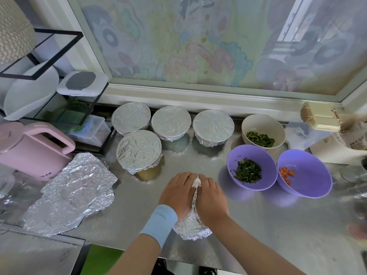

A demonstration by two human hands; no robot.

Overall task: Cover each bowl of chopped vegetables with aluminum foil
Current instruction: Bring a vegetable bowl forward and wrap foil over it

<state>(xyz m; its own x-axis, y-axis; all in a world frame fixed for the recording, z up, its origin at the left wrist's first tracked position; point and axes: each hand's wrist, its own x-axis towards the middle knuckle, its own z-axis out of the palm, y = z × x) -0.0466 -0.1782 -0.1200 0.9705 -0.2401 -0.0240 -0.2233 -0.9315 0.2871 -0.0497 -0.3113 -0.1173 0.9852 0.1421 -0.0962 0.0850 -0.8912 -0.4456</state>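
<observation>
Pressing down: left hand (pixel 176 192) and right hand (pixel 211 197) lie palm-down, side by side, on the foil-wrapped bowl (pixel 193 230) at the near edge of the table (pixel 258 225). Fingers (pixel 183 178) are laid out fairly straight, pointing away from the body, gripping nothing. Bowl sits directly under both palms, neither hand nearer. A raised foil crease (pixel 196 185) runs near-to-far in the gap between the hands. Foil is crinkled and bunched below the near rim; the bowl itself is hidden. Judged next: flatten the crease, tuck the sides. Uncovered to the right: cream bowl (pixel 258 122), purple bowl of greens (pixel 238 159), purple bowl with carrot (pixel 309 171).
</observation>
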